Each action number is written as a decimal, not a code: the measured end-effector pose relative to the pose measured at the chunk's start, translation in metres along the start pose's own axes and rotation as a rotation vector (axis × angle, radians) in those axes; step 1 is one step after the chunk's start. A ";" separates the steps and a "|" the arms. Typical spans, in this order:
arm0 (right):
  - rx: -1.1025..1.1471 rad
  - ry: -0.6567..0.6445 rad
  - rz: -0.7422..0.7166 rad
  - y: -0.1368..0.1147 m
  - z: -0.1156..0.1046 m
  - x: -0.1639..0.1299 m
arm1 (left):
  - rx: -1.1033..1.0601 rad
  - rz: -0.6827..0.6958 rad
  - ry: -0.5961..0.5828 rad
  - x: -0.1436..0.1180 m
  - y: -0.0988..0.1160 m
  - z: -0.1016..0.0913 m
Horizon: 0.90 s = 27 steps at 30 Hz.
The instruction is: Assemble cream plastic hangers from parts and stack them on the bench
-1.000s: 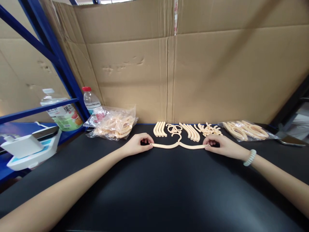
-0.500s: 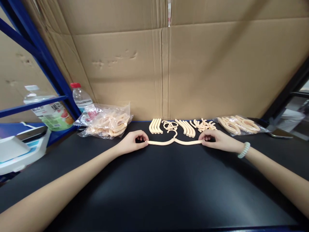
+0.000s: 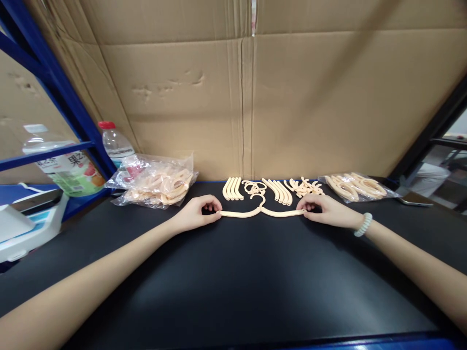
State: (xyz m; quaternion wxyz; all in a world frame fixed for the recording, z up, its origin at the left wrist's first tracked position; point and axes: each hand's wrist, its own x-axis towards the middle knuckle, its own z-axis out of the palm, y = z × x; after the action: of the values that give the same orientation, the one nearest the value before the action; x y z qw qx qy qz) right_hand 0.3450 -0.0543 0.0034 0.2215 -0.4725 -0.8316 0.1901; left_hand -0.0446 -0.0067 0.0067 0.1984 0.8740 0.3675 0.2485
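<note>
Containing apparently similar parts [image 3: 175, 185], clear bags [image 3: 150, 162] flank the hanger [image 3: 260, 209] pinched by left hand [image 3: 196, 213] and right hand [image 3: 328, 210].

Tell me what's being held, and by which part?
A hanger, by its outer ends: the left hand pinches the left tip, the right hand the right.

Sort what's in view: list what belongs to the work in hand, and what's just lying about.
Part of the work:
- cream hanger, its ends held by the left hand and right hand
- rows of curved bars
- loose hooks
- small pieces
- probably the bagged cream parts

Apparently just lying about:
- white-capped bottle
- red-capped bottle
- white device
</note>
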 end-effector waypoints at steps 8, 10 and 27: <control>-0.001 0.014 -0.012 0.001 0.001 -0.001 | 0.006 -0.005 -0.003 0.000 0.000 0.001; -0.001 0.022 -0.004 0.000 0.001 -0.001 | 0.005 -0.008 -0.001 0.000 0.001 0.001; 0.044 0.134 0.061 -0.005 -0.002 -0.001 | -0.020 -0.045 0.025 0.001 0.003 -0.003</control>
State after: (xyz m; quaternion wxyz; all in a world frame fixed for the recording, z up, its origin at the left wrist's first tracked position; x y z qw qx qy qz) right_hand 0.3434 -0.0568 0.0078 0.2808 -0.5041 -0.7960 0.1829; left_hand -0.0440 -0.0070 0.0113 0.2079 0.8603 0.3871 0.2585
